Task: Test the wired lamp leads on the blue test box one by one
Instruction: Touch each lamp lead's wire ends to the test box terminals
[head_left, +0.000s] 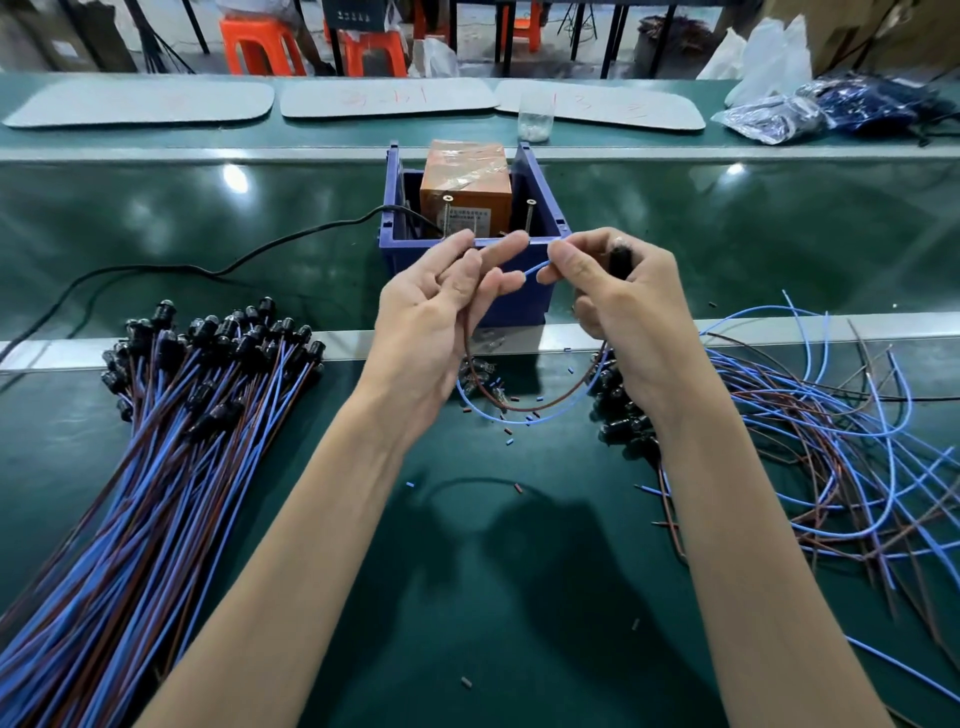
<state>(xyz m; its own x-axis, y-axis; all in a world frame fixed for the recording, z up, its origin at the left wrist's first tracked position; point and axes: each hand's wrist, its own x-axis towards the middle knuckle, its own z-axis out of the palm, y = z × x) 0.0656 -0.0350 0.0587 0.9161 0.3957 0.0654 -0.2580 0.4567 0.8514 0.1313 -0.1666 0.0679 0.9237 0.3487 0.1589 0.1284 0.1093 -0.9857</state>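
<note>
The green worktop (519, 597) carries a combed bundle (171, 441) of leads along its left edge and a loose tangle (831, 441) at its right edge. The blue box (543, 208) stands just past the far edge, at the middle, with two screws (447, 215) upright inside it.

Both hands are raised in front of the box. The right hand (623, 301) grips the lamp (618, 257) of one lead (519, 415) and pinches its blue wire. The left hand (431, 317), with its fingers mostly straight, nips the brown wire between them.

The lead's loop sags onto the worktop between the forearms. It could snag on the tangle's near lamps and jerk the ends off the screws. A fingertip could also brush a live screw, or both ends could meet one screw and give a false fail.
</note>
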